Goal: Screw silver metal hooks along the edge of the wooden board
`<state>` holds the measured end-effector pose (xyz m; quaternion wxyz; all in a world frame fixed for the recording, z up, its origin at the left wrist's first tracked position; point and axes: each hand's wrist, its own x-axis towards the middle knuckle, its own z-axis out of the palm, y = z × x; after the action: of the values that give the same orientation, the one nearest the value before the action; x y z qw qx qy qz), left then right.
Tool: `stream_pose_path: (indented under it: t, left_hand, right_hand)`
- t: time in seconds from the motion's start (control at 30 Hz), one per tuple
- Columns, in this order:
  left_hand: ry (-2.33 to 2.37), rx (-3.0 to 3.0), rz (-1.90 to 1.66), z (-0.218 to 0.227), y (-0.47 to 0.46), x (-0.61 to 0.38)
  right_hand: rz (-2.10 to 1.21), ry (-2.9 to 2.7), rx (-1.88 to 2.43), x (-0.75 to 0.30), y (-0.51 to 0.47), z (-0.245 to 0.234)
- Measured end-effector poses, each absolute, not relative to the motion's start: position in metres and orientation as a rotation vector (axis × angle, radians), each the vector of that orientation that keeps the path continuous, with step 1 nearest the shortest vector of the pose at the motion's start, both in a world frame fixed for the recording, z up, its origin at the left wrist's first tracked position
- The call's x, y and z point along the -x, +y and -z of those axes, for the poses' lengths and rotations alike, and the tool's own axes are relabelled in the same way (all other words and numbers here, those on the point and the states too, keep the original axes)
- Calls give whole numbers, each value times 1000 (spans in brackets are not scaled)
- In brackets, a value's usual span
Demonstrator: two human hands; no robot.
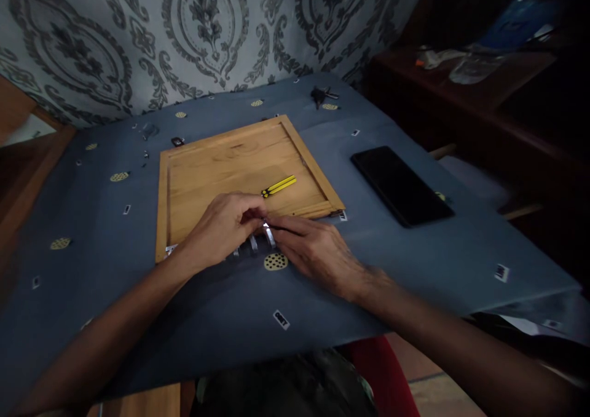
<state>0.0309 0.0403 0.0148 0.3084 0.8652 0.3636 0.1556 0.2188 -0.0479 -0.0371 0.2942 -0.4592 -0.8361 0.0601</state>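
A framed wooden panel (230,165) lies flat on the cloth-covered table. Several shiny curved metal strips (254,243) stick out from its near edge, between my hands. My left hand (225,226) is closed in a pinch above that edge; whatever small thing is in its fingertips is hidden. From the right, my right hand (318,251) presses its fingers together against the rightmost metal strip (269,235), close to the left fingertips. A small yellow and black tool (279,186), perhaps a screwdriver, rests on the panel just beyond my hands.
To the panel's right lies a black phone (401,186). Keys (322,96) sit toward the back, and a small dark piece (177,141) is behind the panel's left corner. A clear plastic bag (149,131) lies at back left. Patterned fabric (207,29) hangs behind the table.
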Motion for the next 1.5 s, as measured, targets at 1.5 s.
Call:
stream_pose_path:
  t: [1.5]
  left_hand:
    - [1019, -2324, -392, -20, 41, -25]
  right_hand:
    - [-160, -2246, 1254, -217, -47, 40]
